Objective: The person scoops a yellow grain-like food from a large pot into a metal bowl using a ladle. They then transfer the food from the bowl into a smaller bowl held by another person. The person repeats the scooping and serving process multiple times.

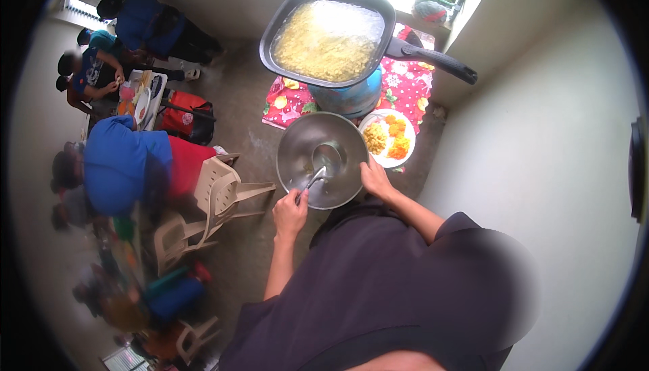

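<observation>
A metal mixing bowl (294, 148) is held in front of my body. My right hand (375, 177) grips its right rim, fingers closed around the edge. My left hand (291, 214) is closed on the handle of a metal spoon (316, 177), whose tip reaches down into the bowl. Little shows inside the bowl apart from a wet shine. Beyond it, a dark square pan (331, 36) full of bubbling, yellowish food in liquid sits on a blue round base (348, 99). A white plate (385, 163) to the bowl's right carries chopped yellow and orange food in separate heaps.
A red patterned cloth (409, 87) lies beneath the pan's base and the plate. The pan's black handle (439, 60) sticks out toward the right wall (527, 141). At left are beige plastic chairs (220, 188) and several people (128, 161) around a table (157, 94).
</observation>
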A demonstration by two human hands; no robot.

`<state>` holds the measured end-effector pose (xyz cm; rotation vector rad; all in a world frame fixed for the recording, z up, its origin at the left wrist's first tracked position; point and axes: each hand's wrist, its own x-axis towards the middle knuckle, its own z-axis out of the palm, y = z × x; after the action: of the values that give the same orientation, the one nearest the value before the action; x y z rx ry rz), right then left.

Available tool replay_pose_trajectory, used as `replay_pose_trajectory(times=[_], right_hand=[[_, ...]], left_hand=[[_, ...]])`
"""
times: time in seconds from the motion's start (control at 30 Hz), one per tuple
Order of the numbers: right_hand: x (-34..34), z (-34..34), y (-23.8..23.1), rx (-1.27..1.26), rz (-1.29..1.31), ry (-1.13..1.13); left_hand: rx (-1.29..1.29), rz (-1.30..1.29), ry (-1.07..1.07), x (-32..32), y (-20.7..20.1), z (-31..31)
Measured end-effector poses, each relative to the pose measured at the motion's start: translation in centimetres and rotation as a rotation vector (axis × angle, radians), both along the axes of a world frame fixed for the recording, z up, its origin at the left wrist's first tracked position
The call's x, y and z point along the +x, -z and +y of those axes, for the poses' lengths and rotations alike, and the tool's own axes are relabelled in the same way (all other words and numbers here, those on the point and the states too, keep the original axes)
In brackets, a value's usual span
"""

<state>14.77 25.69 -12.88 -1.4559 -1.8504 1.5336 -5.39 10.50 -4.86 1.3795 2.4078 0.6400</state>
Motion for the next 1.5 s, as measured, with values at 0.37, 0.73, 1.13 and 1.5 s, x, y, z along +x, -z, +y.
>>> replay_pose_trajectory(times=[0.37,0.73,1.13,1.5], right_hand=[[-3.4,-0.1,1.6,0.011,0.020,-0.008],[-6.5,-1.1,-0.2,-0.241,-0.056,0.070],[-8.6,-3.4,-1.1,-0.205,-0.073,0.164],[-8.3,-6.6,0.9,0.049,-0.105,0.222]], left_hand=[[-0.005,-0.025,-0.044,-3.6,2.2,-1.3],[-0.021,-0.096,0.015,-8.3,4.0,-1.7],[0.018,-0.141,0.115,-12.5,5.0,-1.2],[0.222,-0.103,0.306,-13.2,6.1,-0.2]])
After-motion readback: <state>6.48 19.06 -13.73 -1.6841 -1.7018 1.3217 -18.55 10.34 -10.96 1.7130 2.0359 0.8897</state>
